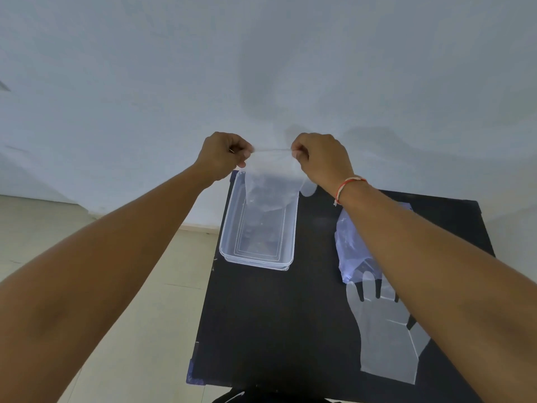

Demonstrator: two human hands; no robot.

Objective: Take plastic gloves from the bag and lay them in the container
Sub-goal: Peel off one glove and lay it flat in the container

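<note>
- A glove, thin, clear and crinkled, hangs by its cuff over the far end of the container, its lower part dipping inside.
- The left hand and right hand each hold a closed grip on a cuff corner, stretching it taut.
- The container sits at the worktop's far left corner.
- Left to do, I judge: lay this glove down; another glove lies flat near the right edge, beside the bag.
</note>
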